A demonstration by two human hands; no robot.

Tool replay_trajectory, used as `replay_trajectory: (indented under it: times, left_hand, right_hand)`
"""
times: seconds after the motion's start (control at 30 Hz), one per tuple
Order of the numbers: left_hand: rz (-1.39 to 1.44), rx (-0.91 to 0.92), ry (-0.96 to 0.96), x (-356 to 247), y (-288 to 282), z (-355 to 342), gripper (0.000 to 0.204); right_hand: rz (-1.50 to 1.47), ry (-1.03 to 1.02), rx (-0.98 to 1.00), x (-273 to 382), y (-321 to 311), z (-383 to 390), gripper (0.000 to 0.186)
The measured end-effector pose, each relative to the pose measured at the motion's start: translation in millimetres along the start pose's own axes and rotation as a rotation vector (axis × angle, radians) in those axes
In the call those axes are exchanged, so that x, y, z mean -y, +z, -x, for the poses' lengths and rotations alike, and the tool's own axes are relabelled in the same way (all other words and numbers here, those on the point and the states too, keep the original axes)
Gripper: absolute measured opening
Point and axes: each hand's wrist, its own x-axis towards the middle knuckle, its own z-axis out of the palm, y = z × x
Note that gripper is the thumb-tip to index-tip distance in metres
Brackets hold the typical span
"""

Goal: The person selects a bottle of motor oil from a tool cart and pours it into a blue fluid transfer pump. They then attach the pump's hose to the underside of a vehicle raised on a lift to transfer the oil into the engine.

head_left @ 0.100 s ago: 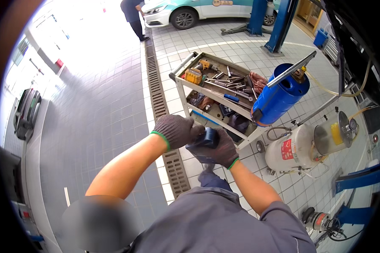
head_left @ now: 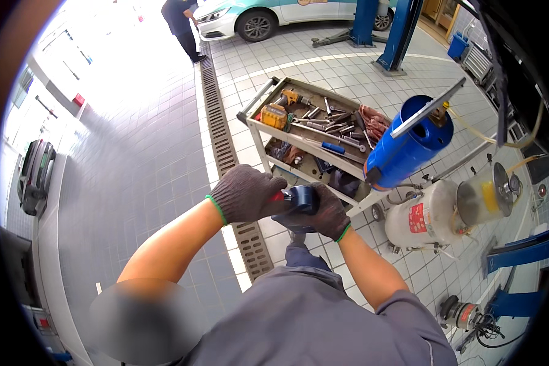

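Note:
In front of my body, my right hand (head_left: pixel 326 213), in a dark knit glove with a green cuff, wraps round a dark blue thing (head_left: pixel 304 199). It has a rounded, cylinder-like head and a boxy lower part, and looks like a cordless power tool; my fingers hide its middle. My left hand (head_left: pixel 244 192), gloved alike, is closed at the left end of that head. A small red piece (head_left: pixel 279 196) shows between its fingertips and the head. Whether this piece is part of the tool I cannot tell.
Just beyond my hands stands a tool cart (head_left: pixel 314 139) with a yellow drill (head_left: pixel 293 97), sockets and wrenches. A blue drum (head_left: pixel 402 146) and a white tank (head_left: pixel 418 216) are on the right. A floor drain (head_left: pixel 216 128) runs ahead toward a person (head_left: pixel 180 24) beside a car (head_left: pixel 256 21).
The red piece now shows between my left fingertips and the dark blue head. My left hand has turned slightly and shifted a little left. The whole view has moved slightly.

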Motion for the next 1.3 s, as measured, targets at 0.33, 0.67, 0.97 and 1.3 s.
replay_trajectory:
  times: [0.33,0.67,0.97,1.3]
  left_hand:
    - [0.287,-0.03,-0.333,202,62,-108,0.064]
    - [0.449,0.005,-0.415,368,75,-299,0.069]
    - [0.413,0.439,-0.316,400,116,-484,0.075]
    - [0.378,0.391,-0.26,382,131,-529,0.076]
  right_hand:
    - [-0.579,-0.028,-0.392,-119,-35,-178,0.068]
    - [-0.541,0.244,-0.889,-152,-69,-254,0.077]
    - [-0.345,0.369,-1.074,-126,-45,-252,0.076]
    - [-0.221,0.408,-1.011,-136,-63,-264,0.075]
